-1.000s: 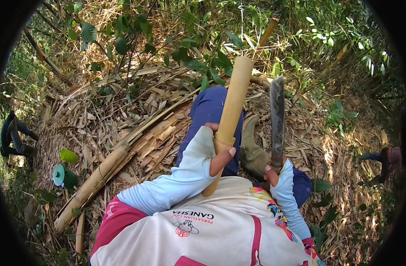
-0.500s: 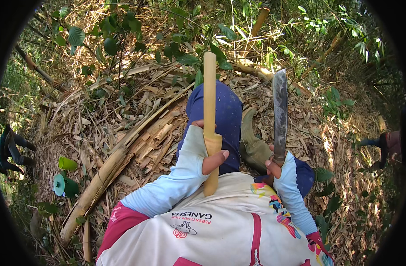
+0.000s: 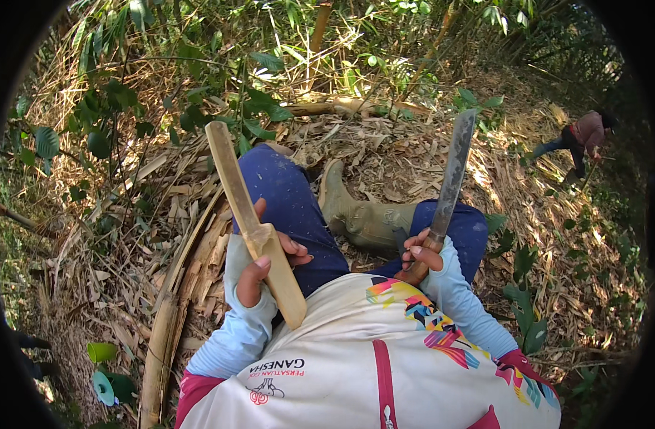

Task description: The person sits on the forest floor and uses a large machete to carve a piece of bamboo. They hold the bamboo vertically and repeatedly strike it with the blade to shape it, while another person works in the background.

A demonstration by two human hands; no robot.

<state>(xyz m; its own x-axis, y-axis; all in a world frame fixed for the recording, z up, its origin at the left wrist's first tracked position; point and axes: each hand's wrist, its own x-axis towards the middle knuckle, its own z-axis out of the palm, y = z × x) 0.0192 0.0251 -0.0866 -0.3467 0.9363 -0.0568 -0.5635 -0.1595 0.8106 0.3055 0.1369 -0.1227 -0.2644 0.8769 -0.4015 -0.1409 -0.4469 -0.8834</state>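
My left hand [image 3: 250, 280] grips a pale carved wooden piece [image 3: 234, 184] around its middle, the thumb across the near face and the fingers behind and past its edge. The piece has a long narrow upper part, a stepped shoulder and a wider flat lower part. It leans to the left, its lower end close to my shirt. In my right hand [image 3: 422, 255] is a machete [image 3: 452, 168], held by its wooden handle. Its dark, worn blade points up and slightly right, well apart from the wood.
My bent legs in blue trousers [image 3: 281, 189] and an olive rubber boot [image 3: 370, 218] lie before me on wood chips and dry leaves. A split log [image 3: 163, 343] runs along the left, beside a green cup [image 3: 102, 352] and a teal-lidded container [image 3: 104, 388]. Another person [image 3: 581, 139] stands far right.
The wooden piece has tilted left and turned to show a flatter face. The machete leans further right. My view has swung rightward, bringing the other person more fully into sight.
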